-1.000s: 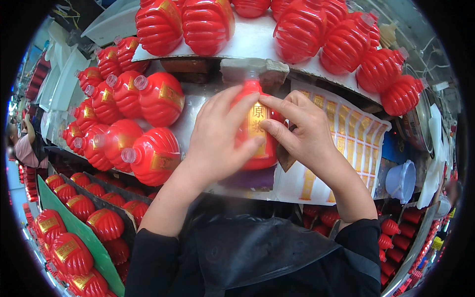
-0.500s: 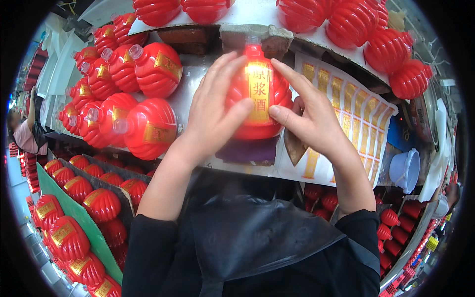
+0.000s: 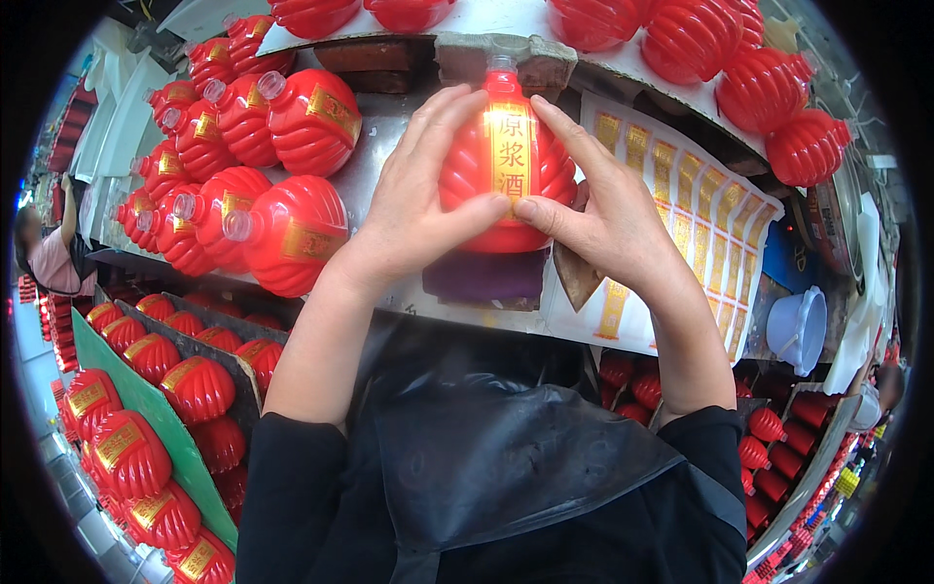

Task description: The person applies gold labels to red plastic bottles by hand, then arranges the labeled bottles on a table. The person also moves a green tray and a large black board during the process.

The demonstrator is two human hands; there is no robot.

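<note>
A round, ribbed red bottle with a clear neck lies on its side, its neck pointing away from me. Down its middle runs a gold label with dark printing. My left hand cups the bottle's left side, and my right hand cups its right side. Both thumbs press on the lower part of the label, their tips close together. Beneath my right palm a brown pointed piece sticks out; whether that hand holds it, I cannot tell. A dark purple pad shows under the bottle's near end.
Labelled red bottles crowd the table on the left. More red bottles line a raised white shelf at the back. To the right lie a sheet of gold labels and a pale blue bucket. Bottle-filled crates stand below the table.
The bottle and my hands have shifted slightly away from me. Both thumbs have moved inward and closer together over the lower label.
</note>
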